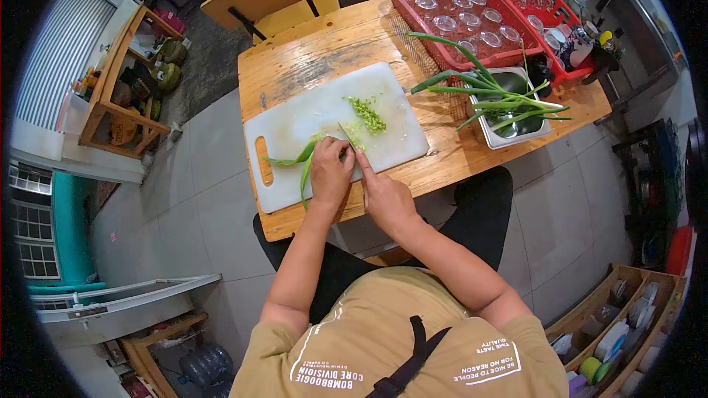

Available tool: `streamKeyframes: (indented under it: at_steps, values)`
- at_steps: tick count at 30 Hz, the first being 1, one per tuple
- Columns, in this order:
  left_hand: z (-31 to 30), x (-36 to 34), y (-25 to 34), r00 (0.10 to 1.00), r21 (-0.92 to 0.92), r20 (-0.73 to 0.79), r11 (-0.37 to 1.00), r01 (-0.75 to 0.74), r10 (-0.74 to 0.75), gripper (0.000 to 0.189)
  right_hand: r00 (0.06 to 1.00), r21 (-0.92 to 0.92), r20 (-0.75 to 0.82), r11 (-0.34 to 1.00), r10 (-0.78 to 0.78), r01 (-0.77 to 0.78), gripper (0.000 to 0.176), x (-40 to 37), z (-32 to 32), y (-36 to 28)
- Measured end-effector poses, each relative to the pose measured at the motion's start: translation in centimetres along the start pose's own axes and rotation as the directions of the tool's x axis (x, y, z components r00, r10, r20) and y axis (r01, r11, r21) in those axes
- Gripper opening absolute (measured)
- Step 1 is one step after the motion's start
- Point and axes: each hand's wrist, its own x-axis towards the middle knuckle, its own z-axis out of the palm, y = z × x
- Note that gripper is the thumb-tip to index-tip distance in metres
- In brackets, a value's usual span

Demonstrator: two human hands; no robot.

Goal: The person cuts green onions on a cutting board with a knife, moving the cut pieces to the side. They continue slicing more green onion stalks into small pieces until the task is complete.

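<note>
On the wooden table lies a white cutting board (295,121) with a handle slot at its left end. My left hand (331,171) is closed over a green onion (301,158), whose long green leaves stick out to the left. My right hand (386,199) grips a knife (346,133), its index finger stretched along the blade and its handle hidden under the palm. The blade is right beside my left fingertips. Chopped green onion (366,115) lies in a small heap beyond the blade, with loose bits around it.
To the right, a metal container (501,138) holds whole green onions (509,96) that stick out over its rim. Behind it a red basket (413,33) holds several upturned glasses. Another red basket (564,11) with glassware stands beside it. A wooden chair (273,0) is beyond the table (276,66).
</note>
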Motion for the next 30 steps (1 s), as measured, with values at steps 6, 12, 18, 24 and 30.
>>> streamKeyframes:
  at_steps: [6,12,18,24,30]
  values:
    - [-0.1,0.1,-0.2,1.0,-0.004,-0.02,1.0,0.001,-0.002,0.01,0.997,0.059,-0.072,0.998,-0.023,0.028,0.07,-2.1,-0.1,0.5]
    - [-0.7,-0.3,0.4,1.0,0.013,0.003,1.0,-0.013,0.013,0.01,1.0,0.012,0.009,1.0,0.014,-0.014,0.077,-0.6,-0.4,0.6]
    - [-0.7,-0.1,-0.1,1.0,0.005,-0.008,1.0,-0.027,0.027,0.007,0.993,0.2,-0.112,0.978,-0.038,0.06,0.064,-1.2,-0.4,1.1]
    - [-0.5,0.1,0.1,1.0,0.009,0.002,1.0,-0.013,0.013,0.008,0.998,0.2,-0.056,0.979,-0.022,0.033,0.07,-2.0,-0.6,0.9]
    - [-0.6,0.0,-0.2,0.999,-0.01,0.027,1.0,0.025,-0.025,0.012,0.998,0.068,-0.049,0.997,-0.029,0.033,0.073,-0.4,0.3,0.6]
